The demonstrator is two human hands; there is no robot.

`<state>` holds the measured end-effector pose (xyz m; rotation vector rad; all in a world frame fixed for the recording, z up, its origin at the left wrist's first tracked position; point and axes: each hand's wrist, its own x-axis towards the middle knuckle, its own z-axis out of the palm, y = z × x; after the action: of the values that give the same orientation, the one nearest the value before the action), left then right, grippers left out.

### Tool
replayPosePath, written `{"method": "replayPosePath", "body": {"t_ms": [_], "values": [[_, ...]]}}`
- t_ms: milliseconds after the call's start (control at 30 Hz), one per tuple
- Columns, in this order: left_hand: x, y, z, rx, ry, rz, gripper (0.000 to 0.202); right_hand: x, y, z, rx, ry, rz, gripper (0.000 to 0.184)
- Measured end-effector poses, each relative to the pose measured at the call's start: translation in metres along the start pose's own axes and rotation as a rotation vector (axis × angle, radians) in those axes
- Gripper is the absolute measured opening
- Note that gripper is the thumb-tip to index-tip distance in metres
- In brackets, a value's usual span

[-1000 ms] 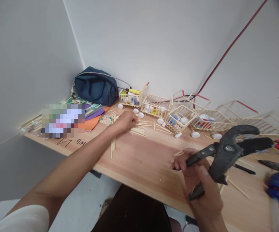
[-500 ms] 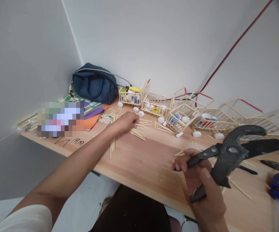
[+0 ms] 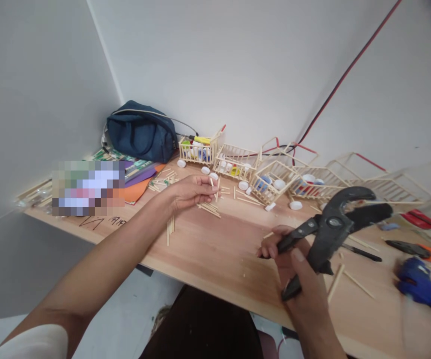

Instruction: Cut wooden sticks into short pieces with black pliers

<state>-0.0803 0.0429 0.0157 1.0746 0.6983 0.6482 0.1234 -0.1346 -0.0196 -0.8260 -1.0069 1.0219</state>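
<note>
In the head view, the left hand (image 3: 196, 192) has its thumb and fingers closed in a pinch, with a short stick (image 3: 218, 188) upright at the fingertips; a second pale end shows beside it, and whether that one is gripped too I cannot tell. The right hand (image 3: 308, 281), nearer the body, is wrapped around the handles of a black cutter (image 3: 335, 223), its hooked jaws apart and pointing away to the right, raised above the desk (image 3: 215, 249).

Loose sticks (image 3: 210, 209) lie just below and to the right of the left hand, while a longer bundle (image 3: 171, 227) lies partly hidden under the left wrist. To the left of that hand are an orange sheet (image 3: 138, 191) and, farther back, a blue bag (image 3: 142, 132).

Directly behind the left hand is a small stick cart (image 3: 196, 152) filled with coloured bits, the first of a row of similar carts (image 3: 237, 162) reaching past the right hand. To the right of the right hand lie orange-handled pliers (image 3: 420, 249) and a blurred blue tool (image 3: 422, 286), with a slim black object (image 3: 362, 253) just beyond the cutter.
</note>
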Motion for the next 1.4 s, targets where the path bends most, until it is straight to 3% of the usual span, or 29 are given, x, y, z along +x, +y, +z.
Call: {"method": "replayPosePath", "body": {"t_ms": [167,400,567,933,1167,1400], "values": [[-0.015,-0.001,0.033,-0.04,-0.098,-0.005,0.025,0.007,0.003,0.007,0.003,0.03,0.096,0.01],[-0.029,-0.013,0.065,-0.065,-0.152,0.098,0.026,0.021,0.007,0.02,-0.097,-0.079,0.196,0.017],[-0.024,-0.017,0.068,-0.099,-0.177,0.094,0.022,0.025,0.009,0.024,-0.143,-0.129,0.159,0.019],[-0.02,-0.023,0.071,-0.031,-0.145,0.113,0.027,0.027,0.012,0.019,-0.15,-0.043,0.162,0.023],[-0.019,-0.031,0.069,0.013,-0.235,0.058,0.037,0.027,0.013,0.021,-0.103,-0.069,0.177,0.023],[-0.021,-0.031,0.071,-0.115,-0.179,0.021,0.029,0.027,0.012,0.022,-0.143,-0.056,0.198,0.026]]}}
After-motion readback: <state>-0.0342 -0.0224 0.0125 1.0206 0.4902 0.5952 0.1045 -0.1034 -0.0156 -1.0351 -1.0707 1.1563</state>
